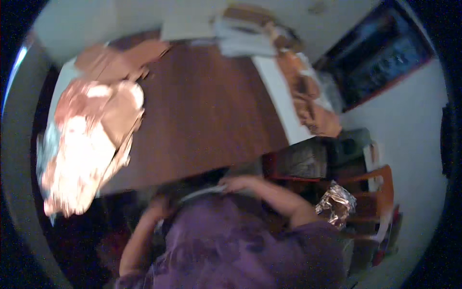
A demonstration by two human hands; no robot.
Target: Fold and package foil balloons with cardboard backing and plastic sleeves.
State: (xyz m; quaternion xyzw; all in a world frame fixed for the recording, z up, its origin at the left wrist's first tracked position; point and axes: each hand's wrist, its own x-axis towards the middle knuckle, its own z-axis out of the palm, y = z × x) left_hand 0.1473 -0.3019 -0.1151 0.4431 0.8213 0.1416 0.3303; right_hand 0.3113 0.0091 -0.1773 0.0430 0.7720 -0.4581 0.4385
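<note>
A thin pale strip (204, 192) runs across the front of my body, below the near edge of the table. At its right end my right hand (237, 183) is closed, with the fingers bent onto the strip. My left hand (160, 207) is low, near the strip's left end. Its fingers are dark and smeared by motion, so their hold does not show. What the strip belongs to is hidden in blur and shadow.
Ahead stands a dark brown table (207, 106) with pale side borders. Glaring, crumpled brown sheets (86, 144) cover its left side; orange-brown pieces (308, 96) lie along the right. An orange wooden chair (385, 192) and shiny crumpled foil (337, 204) are at my right.
</note>
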